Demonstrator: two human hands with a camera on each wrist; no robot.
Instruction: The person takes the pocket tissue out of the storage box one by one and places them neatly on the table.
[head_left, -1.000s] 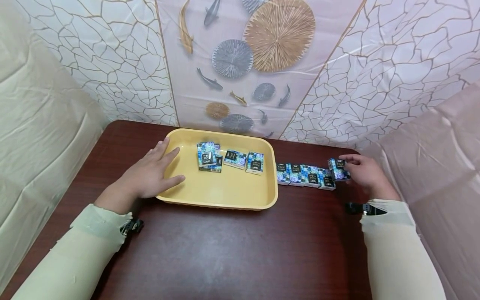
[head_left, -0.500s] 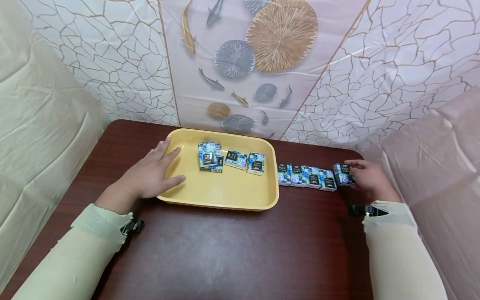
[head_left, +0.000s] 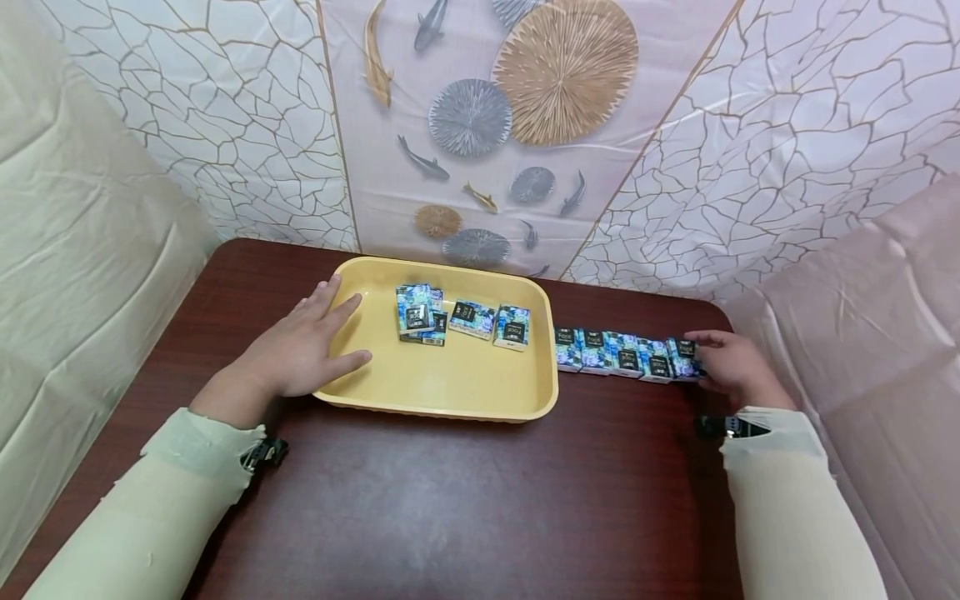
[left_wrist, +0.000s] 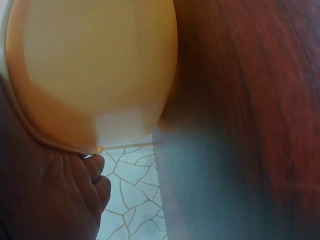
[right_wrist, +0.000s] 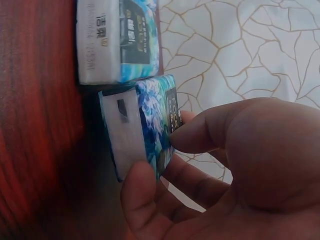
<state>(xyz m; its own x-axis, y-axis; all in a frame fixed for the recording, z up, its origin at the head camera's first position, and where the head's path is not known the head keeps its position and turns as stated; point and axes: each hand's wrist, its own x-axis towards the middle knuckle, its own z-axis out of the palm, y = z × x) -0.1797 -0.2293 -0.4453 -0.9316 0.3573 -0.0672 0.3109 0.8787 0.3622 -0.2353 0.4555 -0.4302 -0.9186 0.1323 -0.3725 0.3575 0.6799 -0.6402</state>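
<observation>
At the right end of a row of small blue floral tissue packs, my right hand holds another tissue pack. The right wrist view shows the thumb on this pack's printed face and fingers around its lower end; the held pack is slightly tilted against its neighbour. My left hand lies at the left rim of a yellow tray, its fingers spread and straight, holding nothing. Inside the tray are several more tissue packs, some overlapping.
A dark red-brown wooden table bears everything. Patterned sheeting rises behind its far edge, and padded cloth walls stand at both sides. The row begins right beside the tray's right wall.
My right hand has lowered the tissue pack from above the row's right end to the table, close beside the last pack. The left hand and the tray have stayed put.
</observation>
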